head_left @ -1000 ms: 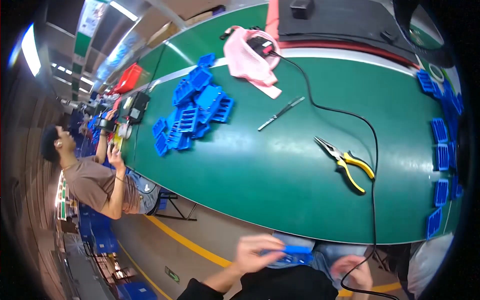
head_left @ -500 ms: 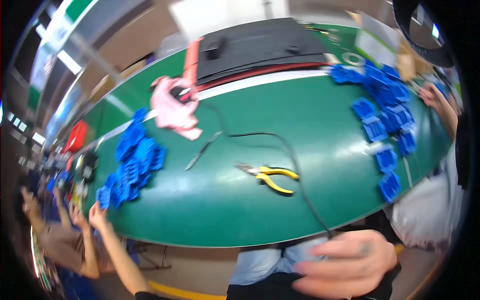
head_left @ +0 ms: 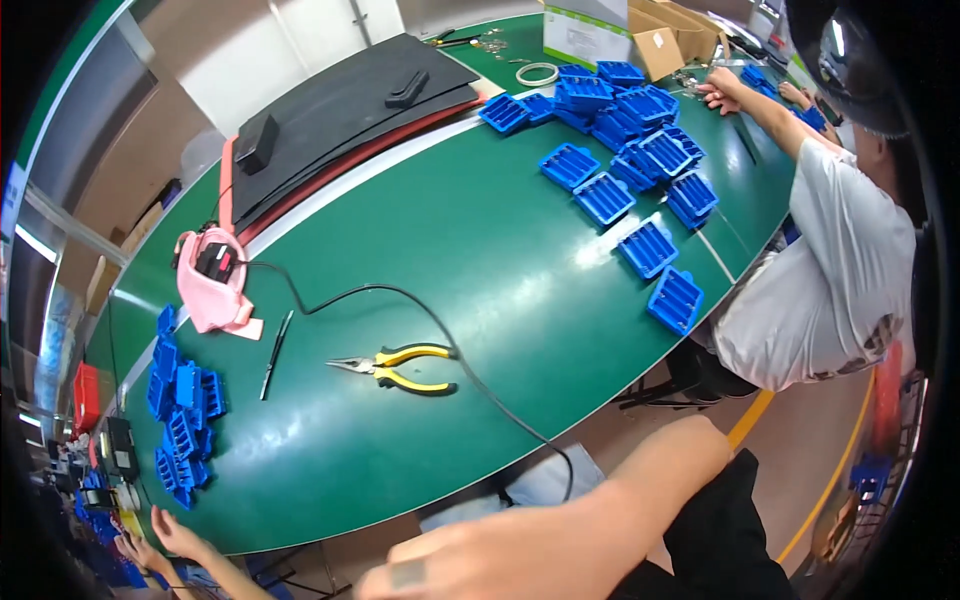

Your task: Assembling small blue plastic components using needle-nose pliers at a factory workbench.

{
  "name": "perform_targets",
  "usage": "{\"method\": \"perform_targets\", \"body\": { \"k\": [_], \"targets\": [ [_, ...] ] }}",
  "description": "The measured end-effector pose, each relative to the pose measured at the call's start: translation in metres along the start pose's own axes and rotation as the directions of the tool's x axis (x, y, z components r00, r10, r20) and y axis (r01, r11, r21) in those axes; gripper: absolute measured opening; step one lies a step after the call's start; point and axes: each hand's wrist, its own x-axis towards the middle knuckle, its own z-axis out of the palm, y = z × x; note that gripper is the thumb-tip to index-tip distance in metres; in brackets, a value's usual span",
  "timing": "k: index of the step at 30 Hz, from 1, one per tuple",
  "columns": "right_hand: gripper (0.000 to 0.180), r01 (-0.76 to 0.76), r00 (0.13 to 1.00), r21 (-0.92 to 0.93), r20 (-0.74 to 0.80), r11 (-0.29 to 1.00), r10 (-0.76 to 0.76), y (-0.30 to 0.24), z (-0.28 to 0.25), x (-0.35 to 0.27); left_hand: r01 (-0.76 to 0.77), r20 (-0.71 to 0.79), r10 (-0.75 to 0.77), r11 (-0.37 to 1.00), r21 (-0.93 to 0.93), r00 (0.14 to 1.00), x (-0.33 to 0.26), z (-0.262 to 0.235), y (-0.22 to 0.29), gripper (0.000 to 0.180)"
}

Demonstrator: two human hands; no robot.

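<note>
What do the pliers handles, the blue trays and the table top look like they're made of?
Pliers: dull grey metal jaws, with yellow handles that look like rubber or plastic sleeves. Trays: probably moulded plastic, uniform blue with ribbed compartments. Table: a smooth green mat, likely rubber or vinyl, with soft glare from the lights.

The counter (head_left: 480,260) has a smooth green top with a soft sheen, and the blue trays (head_left: 648,248) at upper right look like glossy moulded plastic. The pliers (head_left: 400,367) at centre left show bare metal jaws and yellow rubbery handles; the pink cloth (head_left: 210,295) at left is matt.
</note>
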Motion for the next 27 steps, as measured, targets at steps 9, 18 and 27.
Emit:
{"method": "perform_targets", "body": {
  "k": [9,18,27],
  "targets": [
    [0.021,0.018,0.999,0.629,-0.050,0.777,0.017,0.022,-0.002,-0.026,0.201,0.408,0.018,0.850,-0.487,0.913,-0.206,0.054,0.231,0.017],
    [0.016,0.007,0.999,0.629,-0.037,0.777,0.021,0.025,-0.008,-0.027,0.107,0.582,0.120,0.934,-0.342,0.804,-0.234,0.056,0.259,0.018],
    [0.024,-0.043,0.966,0.601,-0.178,0.798,0.186,0.026,0.001,-0.018,-0.049,0.540,0.201,0.958,-0.282,0.817,-0.242,0.066,0.268,0.016]
  ]
}}
